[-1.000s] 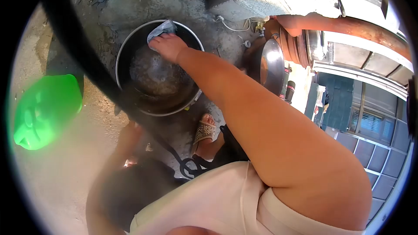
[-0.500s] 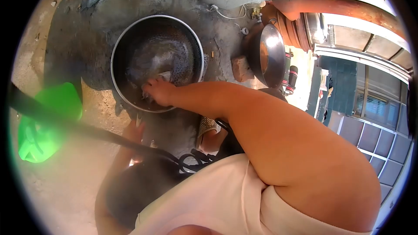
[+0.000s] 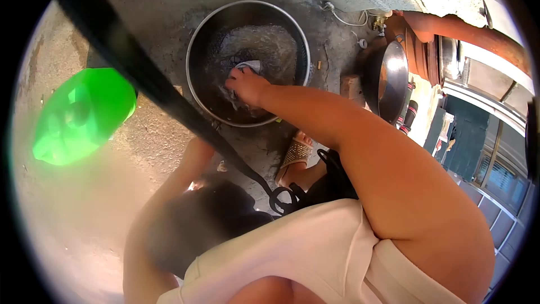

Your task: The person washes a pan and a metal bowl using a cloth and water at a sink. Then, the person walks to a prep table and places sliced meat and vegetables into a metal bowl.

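Note:
A wide, round, dark pan [image 3: 191, 73] with a pale metal rim rests on the ground, with wet, cloudy liquid [image 3: 247, 39] inside. My right hand [image 3: 247, 85] reaches down into it, fingers bent over a crumpled grey-white cloth [image 3: 249, 65] pressed to the bottom. Parts of the cloth show above and below the fingers. My left hand [image 3: 201, 149] is low beside the pan's near side; a black strap crosses in front of it and its fingers are hidden.
A bright green plastic container [image 3: 84, 115] lies to the left. The black strap [image 3: 163, 98] hangs across the view. On the right, a second wok [image 3: 394, 81] leans on its side by a brick [image 3: 351, 89]. A sandalled foot [image 3: 296, 155] is close to the pan.
The whole view has shifted, so the pan now appears farther right and higher. My right hand stays on the cloth inside it. The strap now covers my left hand's fingers.

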The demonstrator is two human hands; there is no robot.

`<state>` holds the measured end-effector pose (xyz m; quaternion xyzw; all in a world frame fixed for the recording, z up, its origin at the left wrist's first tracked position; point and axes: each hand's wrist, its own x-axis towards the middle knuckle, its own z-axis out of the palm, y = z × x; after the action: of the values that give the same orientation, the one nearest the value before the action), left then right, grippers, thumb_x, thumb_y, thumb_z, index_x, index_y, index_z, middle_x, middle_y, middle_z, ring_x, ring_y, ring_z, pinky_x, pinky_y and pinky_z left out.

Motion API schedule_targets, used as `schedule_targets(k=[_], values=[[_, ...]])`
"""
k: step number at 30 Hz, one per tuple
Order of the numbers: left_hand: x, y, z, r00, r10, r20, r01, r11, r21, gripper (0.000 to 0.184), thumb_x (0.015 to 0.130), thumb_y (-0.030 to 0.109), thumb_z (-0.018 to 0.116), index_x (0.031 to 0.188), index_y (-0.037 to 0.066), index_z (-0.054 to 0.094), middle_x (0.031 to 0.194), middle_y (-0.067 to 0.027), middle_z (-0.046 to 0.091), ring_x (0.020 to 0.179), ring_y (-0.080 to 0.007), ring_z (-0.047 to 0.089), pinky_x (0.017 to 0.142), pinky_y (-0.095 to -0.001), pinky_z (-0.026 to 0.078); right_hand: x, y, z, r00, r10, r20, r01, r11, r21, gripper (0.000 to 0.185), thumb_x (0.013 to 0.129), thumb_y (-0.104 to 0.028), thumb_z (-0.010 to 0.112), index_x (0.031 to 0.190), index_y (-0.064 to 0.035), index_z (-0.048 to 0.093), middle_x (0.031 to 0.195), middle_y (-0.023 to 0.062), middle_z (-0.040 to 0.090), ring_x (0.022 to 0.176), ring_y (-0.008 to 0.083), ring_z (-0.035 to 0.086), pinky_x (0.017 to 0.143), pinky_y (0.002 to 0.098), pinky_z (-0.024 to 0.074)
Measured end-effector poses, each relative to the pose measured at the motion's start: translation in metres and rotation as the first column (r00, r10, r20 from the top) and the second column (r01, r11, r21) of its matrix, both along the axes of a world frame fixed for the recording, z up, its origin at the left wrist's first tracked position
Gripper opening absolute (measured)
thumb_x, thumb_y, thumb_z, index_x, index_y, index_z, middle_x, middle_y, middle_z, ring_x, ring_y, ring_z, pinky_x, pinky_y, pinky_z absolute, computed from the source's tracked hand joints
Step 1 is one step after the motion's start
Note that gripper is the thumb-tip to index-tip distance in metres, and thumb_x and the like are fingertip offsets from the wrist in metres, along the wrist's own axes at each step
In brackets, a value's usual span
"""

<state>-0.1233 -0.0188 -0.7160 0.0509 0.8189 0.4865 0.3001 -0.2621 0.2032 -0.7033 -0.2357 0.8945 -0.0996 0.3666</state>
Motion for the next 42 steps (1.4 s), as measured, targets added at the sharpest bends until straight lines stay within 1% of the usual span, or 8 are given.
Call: schedule_targets(k=[8, 14, 22, 26, 31, 33, 37, 42], values=[[-0.009, 0.002, 0.011, 0.981, 0.010, 0.194, 0.007, 0.996, -0.088, 0.033, 0.088, 0.033, 0.054, 0.092, 0.000, 0.054, 0.071, -0.0210, 0.060, 0.070, -0.0379, 0.060, 0.064, -0.0459, 0.046, -0.076, 0.050, 0.007, 0.987, 0.002, -0.163, 0.057, 0.933, 0.356, 0.035, 0.081, -0.008, 0.051, 0.116, -0.0118, 0.055, 0.123, 0.0153, 0.043, 0.112, 0.0376, 0.045, 0.093, 0.0431, 0.0431], [-0.012, 0.003, 0.017, 0.975, -0.012, 0.222, 0.037, 0.993, -0.109, 0.040, 0.088, 0.039, 0.052, 0.092, 0.000, 0.055, 0.084, -0.0254, 0.061, 0.083, -0.0418, 0.059, 0.072, -0.0493, 0.045, 0.004, -0.013, -0.003, 0.973, 0.226, 0.046, -0.226, 0.974, 0.006, 0.032, 0.079, -0.004, 0.048, 0.110, -0.0092, 0.055, 0.119, 0.0144, 0.045, 0.112, 0.0341, 0.047, 0.093, 0.0413, 0.0424], [-0.009, 0.000, 0.007, 0.987, -0.028, 0.161, 0.050, 0.989, -0.137, 0.041, 0.087, 0.039, 0.053, 0.090, -0.001, 0.055, 0.083, -0.0262, 0.061, 0.082, -0.0421, 0.059, 0.072, -0.0497, 0.045, -0.080, 0.071, -0.078, 0.942, -0.326, -0.080, 0.327, 0.945, 0.009, 0.033, 0.077, -0.002, 0.052, 0.109, -0.0084, 0.054, 0.116, 0.0159, 0.046, 0.109, 0.0370, 0.047, 0.092, 0.0424, 0.0419], [-0.012, 0.003, 0.009, 0.979, -0.031, 0.202, 0.058, 0.990, -0.126, 0.042, 0.088, 0.039, 0.053, 0.094, -0.002, 0.054, 0.083, -0.0274, 0.061, 0.084, -0.0428, 0.059, 0.074, -0.0496, 0.046, 0.002, 0.019, -0.020, 0.991, 0.129, 0.019, -0.125, 0.984, -0.127, 0.034, 0.074, 0.002, 0.054, 0.106, -0.0070, 0.054, 0.113, 0.0157, 0.047, 0.105, 0.0355, 0.050, 0.090, 0.0412, 0.0426], [-0.010, 0.000, 0.009, 0.970, -0.025, 0.241, 0.046, 0.996, -0.081, 0.044, 0.088, 0.039, 0.052, 0.101, -0.002, 0.054, 0.086, -0.0278, 0.061, 0.087, -0.0423, 0.059, 0.076, -0.0482, 0.046, -0.081, -0.021, -0.020, 0.972, -0.226, 0.062, 0.234, 0.940, -0.249, 0.035, 0.072, 0.003, 0.053, 0.105, -0.0075, 0.055, 0.113, 0.0152, 0.048, 0.106, 0.0361, 0.049, 0.089, 0.0405, 0.0434], [-0.011, -0.003, 0.006, 0.966, -0.043, 0.254, 0.061, 0.996, -0.067, 0.045, 0.088, 0.041, 0.052, 0.102, -0.002, 0.053, 0.087, -0.0278, 0.061, 0.087, -0.0425, 0.059, 0.076, -0.0483, 0.046, -0.098, 0.027, -0.020, 0.961, 0.071, -0.268, -0.077, 0.997, -0.015, 0.036, 0.071, 0.003, 0.055, 0.106, -0.0064, 0.055, 0.114, 0.0157, 0.048, 0.106, 0.0378, 0.048, 0.088, 0.0419, 0.0443], [-0.015, -0.002, 0.012, 0.973, -0.022, 0.229, 0.049, 0.993, -0.111, 0.046, 0.088, 0.042, 0.051, 0.101, -0.002, 0.053, 0.087, -0.0270, 0.062, 0.086, -0.0427, 0.059, 0.076, -0.0484, 0.046, -0.034, 0.098, -0.016, 0.998, 0.029, -0.058, -0.009, 0.952, 0.306, 0.041, 0.069, 0.002, 0.061, 0.109, -0.0063, 0.054, 0.114, 0.0178, 0.046, 0.105, 0.0387, 0.050, 0.086, 0.0441, 0.0461], [-0.011, -0.002, 0.008, 0.981, -0.054, 0.186, 0.077, 0.990, -0.116, 0.045, 0.089, 0.041, 0.051, 0.097, -0.002, 0.053, 0.084, -0.0255, 0.062, 0.085, -0.0421, 0.060, 0.073, -0.0487, 0.046, 0.019, -0.024, 0.007, 0.925, -0.156, 0.348, 0.166, 0.986, 0.003, 0.027, 0.070, -0.005, 0.061, 0.097, -0.0072, 0.061, 0.099, 0.0160, 0.060, 0.095, 0.0309, 0.058, 0.079, 0.0380, 0.0461]])
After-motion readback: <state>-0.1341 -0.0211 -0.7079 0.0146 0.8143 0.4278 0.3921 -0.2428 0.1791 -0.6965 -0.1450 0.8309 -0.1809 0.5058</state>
